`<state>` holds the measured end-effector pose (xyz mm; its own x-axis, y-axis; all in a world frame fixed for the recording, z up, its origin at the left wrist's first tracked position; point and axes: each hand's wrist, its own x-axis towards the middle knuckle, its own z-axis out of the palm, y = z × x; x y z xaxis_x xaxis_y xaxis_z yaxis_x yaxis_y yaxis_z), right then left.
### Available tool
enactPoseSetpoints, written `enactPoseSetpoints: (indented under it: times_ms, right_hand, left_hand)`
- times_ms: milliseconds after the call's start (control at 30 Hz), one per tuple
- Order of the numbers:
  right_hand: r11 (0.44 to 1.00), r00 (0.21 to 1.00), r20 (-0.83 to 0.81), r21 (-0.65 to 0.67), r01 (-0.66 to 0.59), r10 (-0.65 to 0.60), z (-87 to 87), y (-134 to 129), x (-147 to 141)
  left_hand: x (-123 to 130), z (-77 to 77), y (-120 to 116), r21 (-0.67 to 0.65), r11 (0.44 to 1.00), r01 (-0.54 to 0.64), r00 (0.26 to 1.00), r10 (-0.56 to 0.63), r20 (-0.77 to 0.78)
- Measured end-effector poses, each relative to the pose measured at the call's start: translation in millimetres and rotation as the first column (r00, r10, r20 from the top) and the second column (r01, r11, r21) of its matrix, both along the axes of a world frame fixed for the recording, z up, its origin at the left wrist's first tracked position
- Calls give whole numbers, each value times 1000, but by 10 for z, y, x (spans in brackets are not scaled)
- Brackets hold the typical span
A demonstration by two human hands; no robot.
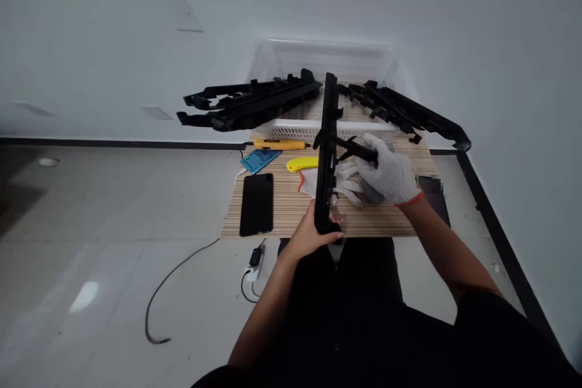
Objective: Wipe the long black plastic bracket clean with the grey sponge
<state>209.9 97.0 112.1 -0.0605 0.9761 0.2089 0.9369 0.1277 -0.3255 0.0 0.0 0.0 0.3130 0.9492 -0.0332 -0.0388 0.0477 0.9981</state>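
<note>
My bare left hand (313, 233) is wrapped round the lower end of a long black plastic trim strip (328, 139), which stands nearly upright above the table's front edge. Clips and tabs stick out along its sides. On my right hand (384, 170) is a white knitted glove with a red cuff. Its fingers are closed on a short black bar with small prongs (361, 150), whose tip meets the strip's side. Whether the bar is joined to the strip I cannot tell. Behind the strip lie a loose white glove (350, 185) and a yellow utility knife (302, 163).
A white plastic basket (330, 125) stands at the back, with black trim strips (254, 103) jutting out left and more black strips (409, 110) right. On the striped table (291, 218) lie an orange tool (279, 144), a blue card (260, 160) and a black phone (256, 203). A cable (157, 291) trails on the floor.
</note>
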Motion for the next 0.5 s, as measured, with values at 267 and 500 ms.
enactPoseSetpoints:
  times_ms: [267,500]
  right_hand:
    - [945,949,-300,-327,-6,-97,-148,-355,-498]
    - [938,889,-404,-340,73,-216,-215,-450,-615]
  left_hand:
    - [111,13,-42,52,998,44,987,-36,-155]
    - [128,2,-50,86,996,19,968,3,-250]
